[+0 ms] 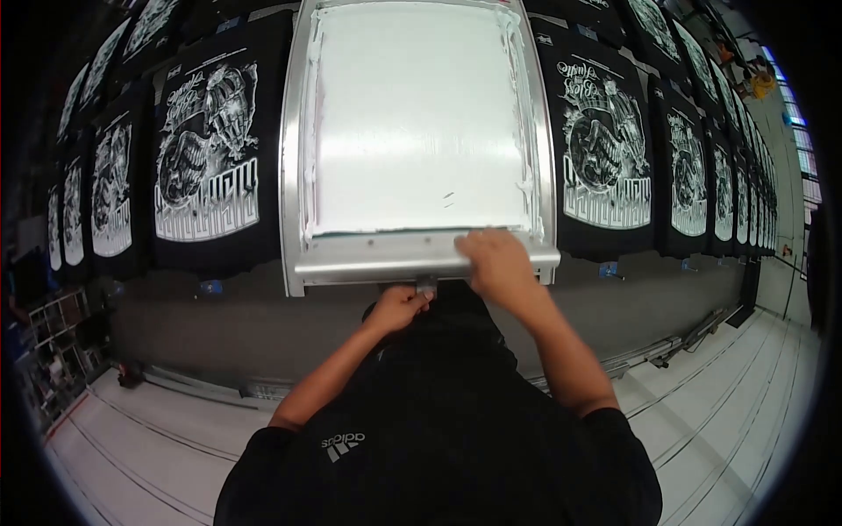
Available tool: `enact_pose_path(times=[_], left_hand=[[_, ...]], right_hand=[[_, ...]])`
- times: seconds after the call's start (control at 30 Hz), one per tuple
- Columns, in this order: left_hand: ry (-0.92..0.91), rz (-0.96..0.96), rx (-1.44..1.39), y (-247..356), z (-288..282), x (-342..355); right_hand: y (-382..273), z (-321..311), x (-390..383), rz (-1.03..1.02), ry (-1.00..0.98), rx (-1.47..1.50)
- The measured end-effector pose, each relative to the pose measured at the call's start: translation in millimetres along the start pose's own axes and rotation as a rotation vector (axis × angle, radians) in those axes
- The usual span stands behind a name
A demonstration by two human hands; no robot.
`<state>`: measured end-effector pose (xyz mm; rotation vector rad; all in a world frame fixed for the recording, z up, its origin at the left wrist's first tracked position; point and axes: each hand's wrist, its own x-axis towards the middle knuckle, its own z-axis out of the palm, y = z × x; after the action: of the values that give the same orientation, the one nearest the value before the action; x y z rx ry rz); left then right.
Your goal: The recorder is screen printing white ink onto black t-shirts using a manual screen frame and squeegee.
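Observation:
In front of me lies a screen-printing frame [292,167] with metal sides, its mesh covered by white ink [412,114]. The ink is thicker along the side edges. Across the near end rests a wide metal squeegee [368,259]. My right hand [502,267] is closed over the right part of the squeegee, fingers curled at its far edge. My left hand [399,309] is just below the middle of the squeegee, thumb and fingers closed on a small dark grey tab [427,283] at the near edge.
Black shirts with white prints lie on boards on the left [206,158] and the right [605,149], with more rows curving away behind. Blue fittings [611,270] show under the boards. A cluttered rack [57,324] stands at the far left. Pale floor [175,438] lies behind me.

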<state>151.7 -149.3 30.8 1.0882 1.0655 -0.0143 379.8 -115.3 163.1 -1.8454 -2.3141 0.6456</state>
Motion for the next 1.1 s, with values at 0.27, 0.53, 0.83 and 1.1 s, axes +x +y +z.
enact_pose_path(times=[0.27,0.53,0.83,1.1], left_hand=[[0.131,-0.173,0.102,23.9,5.1,-22.5],[0.098,0.029,0.551,46.0,-47.0,-86.2],[0.962,0.198,-0.117,-5.1,-205.2,-18.7],[0.916,0.366,-0.305,50.2,-74.6,-7.9]], right_hand=[[-11.8,1.1,-26.7,-0.035,-0.003,0.009],[96.5,-53.5,-48.3,0.196,-0.045,0.048],[148.7,-6.6,-22.0,0.389,0.159,1.143],[241.7,-68.2,-124.4,0.454,0.206,1.183]])
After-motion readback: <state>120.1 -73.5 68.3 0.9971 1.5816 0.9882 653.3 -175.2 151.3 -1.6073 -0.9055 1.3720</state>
